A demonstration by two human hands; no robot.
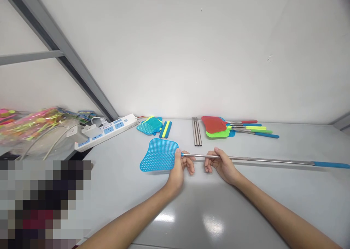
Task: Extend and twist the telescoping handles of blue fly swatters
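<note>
A: Scanning the grey glossy tabletop (273,198) first. At the back, by the white wall, a stack of finished swatters (218,128) with red and green mesh heads, handles fanned to the right. Just left of it, 3 bare metal rods (197,131) lying side by side.

B: Further left, a small pile of blue mesh heads with loose blue and yellow grip sleeves (153,126), then a white power strip with blue sockets (105,131), plugs in it. Crinkly clear bags of bright plastic parts (30,123) sit far left.

A: Nothing lies between the hands and those piles; the stretch in front is open.

B: Now the blue mesh fly swatter with the extended silver telescopic rod (160,155). It lies across the table's middle, head left, blue grip far right.

A: Left hand (179,168) pinches the joint where head meets rod, thumb on top. Right hand (220,165) is closed around the rod just beside it, a small gap between the 2 hands.
</note>
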